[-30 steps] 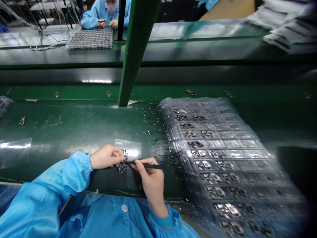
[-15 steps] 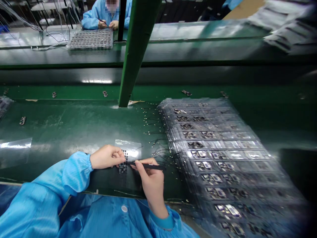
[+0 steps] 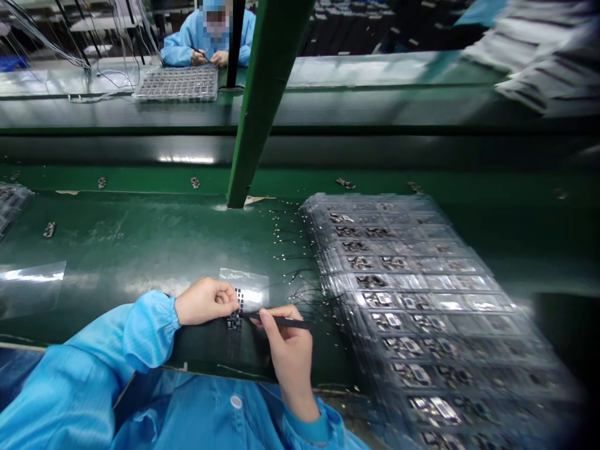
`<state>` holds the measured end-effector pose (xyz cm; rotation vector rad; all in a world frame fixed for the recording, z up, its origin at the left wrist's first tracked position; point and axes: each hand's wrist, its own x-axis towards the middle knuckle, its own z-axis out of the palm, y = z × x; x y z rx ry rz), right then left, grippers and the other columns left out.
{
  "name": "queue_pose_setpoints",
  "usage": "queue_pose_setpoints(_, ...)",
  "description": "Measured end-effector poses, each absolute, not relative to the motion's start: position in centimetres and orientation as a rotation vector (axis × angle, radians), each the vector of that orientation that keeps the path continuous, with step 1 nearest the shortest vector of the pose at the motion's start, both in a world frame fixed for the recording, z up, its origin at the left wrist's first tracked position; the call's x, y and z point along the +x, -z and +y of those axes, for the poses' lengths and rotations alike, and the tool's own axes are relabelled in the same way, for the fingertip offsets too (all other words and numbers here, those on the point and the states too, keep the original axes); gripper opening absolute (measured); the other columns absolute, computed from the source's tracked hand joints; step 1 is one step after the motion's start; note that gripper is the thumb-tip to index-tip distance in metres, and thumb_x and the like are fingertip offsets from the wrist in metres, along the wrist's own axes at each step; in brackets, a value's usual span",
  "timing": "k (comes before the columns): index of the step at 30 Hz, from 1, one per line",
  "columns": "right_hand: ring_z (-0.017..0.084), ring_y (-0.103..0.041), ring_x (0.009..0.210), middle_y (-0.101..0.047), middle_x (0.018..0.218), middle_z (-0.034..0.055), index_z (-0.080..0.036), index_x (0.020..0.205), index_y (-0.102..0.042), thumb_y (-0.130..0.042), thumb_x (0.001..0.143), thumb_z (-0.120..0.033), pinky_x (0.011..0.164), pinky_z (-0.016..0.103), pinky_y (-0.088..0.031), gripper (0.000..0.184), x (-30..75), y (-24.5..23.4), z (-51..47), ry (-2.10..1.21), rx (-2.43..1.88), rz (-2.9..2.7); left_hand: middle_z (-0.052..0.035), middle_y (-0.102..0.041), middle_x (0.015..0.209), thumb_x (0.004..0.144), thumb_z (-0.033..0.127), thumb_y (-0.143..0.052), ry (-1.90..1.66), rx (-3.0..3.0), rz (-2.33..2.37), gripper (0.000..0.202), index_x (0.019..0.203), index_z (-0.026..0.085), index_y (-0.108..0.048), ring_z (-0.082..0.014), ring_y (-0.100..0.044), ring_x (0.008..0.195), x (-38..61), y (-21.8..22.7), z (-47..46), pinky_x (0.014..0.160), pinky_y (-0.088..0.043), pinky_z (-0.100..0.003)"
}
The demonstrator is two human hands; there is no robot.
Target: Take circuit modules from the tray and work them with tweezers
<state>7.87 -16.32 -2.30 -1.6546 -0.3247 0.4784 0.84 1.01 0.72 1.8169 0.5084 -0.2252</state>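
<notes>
Circuit board point(image 3: 233, 322) lies between left hand point(image 3: 206, 302), grip unclear, and right hand point(image 3: 291, 350), clasping black tool point(image 3: 298, 323), stacked trays point(image 3: 454, 284) bounding room rightward.

circuit board point(image 3: 233, 322) on the worktop point(image 3: 140, 244) between left hand point(image 3: 206, 302) and right hand point(image 3: 291, 350), stacked trays point(image 3: 452, 305) to the right, post point(image 3: 262, 106) behind

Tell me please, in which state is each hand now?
Left hand: closed in a pinch beside the small circuit board; whether it grips anything cannot be told.
Right hand: closed, holding a thin black tool.
</notes>
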Motion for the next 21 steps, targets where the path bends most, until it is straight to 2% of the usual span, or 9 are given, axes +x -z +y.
queue_pose_setpoints(3, 0.015, -0.064, 0.061, -0.06, 0.066, 0.0024, -0.015, 0.072, -0.057, -0.066, 0.077, -0.045, 0.059, 0.025, -0.055, 0.032, 7.9, 2.8, -16.6, -0.448, -1.633, -0.275, 0.0037, -0.055, 0.056, 0.072, 0.017, -0.058, 0.176, 1.827, 0.53, 0.007, 0.072, 0.012, -0.063, -0.0067, -0.048, 0.052, 0.8, -0.9, 1.0, 0.052, -0.039, -0.016)
queue_pose_setpoints(7, 0.019, -0.068, 0.072, -0.069, 0.087, 0.0099, -0.014, 0.107, -0.059, -0.052, 0.086, -0.05, 0.066, 0.031, -0.058, 0.043, 7.7, 3.6, -16.7, -0.588, -1.564, -0.276, 0.0019, -0.061, 0.061, 0.075, 0.021, -0.06, 0.113, 1.854, 0.498, 0.01, 0.075, 0.013, -0.064, -0.0083, -0.053, 0.057, 0.5, -0.9, 0.6, 0.054, -0.042, -0.016)
queue_pose_setpoints(9, 0.02, -0.068, 0.079, -0.069, 0.094, 0.0115, -0.015, 0.113, -0.058, -0.052, 0.087, -0.049, 0.072, 0.032, -0.058, 0.043, 7.5, 3.7, -16.7, -0.646, -1.575, -0.354, 0.0013, -0.063, 0.065, 0.077, 0.022, -0.059, 0.075, 1.918, 0.468, 0.01, 0.076, 0.014, -0.065, -0.009, -0.055, 0.06, 0.3, -0.9, 0.3, 0.056, -0.043, -0.016)
queue_pose_setpoints(11, 0.02, -0.068, 0.082, -0.069, 0.096, 0.0107, -0.016, 0.107, -0.062, -0.06, 0.082, -0.045, 0.076, 0.031, -0.058, 0.038, 7.3, 3.3, -16.5, -0.651, -1.596, -0.43, 0.0007, -0.065, 0.07, 0.078, 0.022, -0.059, 0.044, 1.988, 0.418, 0.01, 0.078, 0.015, -0.066, -0.0091, -0.056, 0.061, 0.1, -0.8, 0.1, 0.057, -0.043, -0.016)
queue_pose_setpoints(14, 0.02, -0.068, 0.08, -0.069, 0.089, 0.0087, -0.016, 0.093, -0.064, -0.071, 0.073, -0.039, 0.073, 0.027, -0.057, 0.031, 7.4, 2.4, -16.1, -0.655, -1.606, -0.444, -0.0005, -0.064, 0.074, 0.079, 0.022, -0.06, 0.014, 2.078, 0.337, 0.009, 0.077, 0.016, -0.066, -0.0094, -0.055, 0.062, 0.0, -0.9, 0.0, 0.057, -0.043, -0.016)
queue_pose_setpoints(17, 0.019, -0.067, 0.074, -0.067, 0.079, 0.0068, -0.016, 0.083, -0.063, -0.074, 0.069, -0.038, 0.066, 0.024, -0.057, 0.029, 7.5, 1.7, -15.9, -0.678, -1.6, -0.438, -0.0005, -0.061, 0.071, 0.078, 0.021, -0.061, 0.012, 2.129, 0.281, 0.008, 0.076, 0.016, -0.066, -0.0103, -0.054, 0.063, 0.0, -0.9, 0.0, 0.058, -0.043, -0.017)
queue_pose_setpoints(21, 0.017, -0.065, 0.071, -0.065, 0.074, 0.0055, -0.016, 0.081, -0.062, -0.074, 0.067, -0.04, 0.063, 0.022, -0.056, 0.031, 7.6, 1.9, -15.9, -0.662, -1.599, -0.449, -0.0012, -0.064, 0.073, 0.081, 0.021, -0.06, 0.034, 2.106, 0.224, 0.01, 0.08, 0.016, -0.069, -0.0114, -0.058, 0.067, 0.1, -0.8, 0.0, 0.061, -0.044, -0.017)
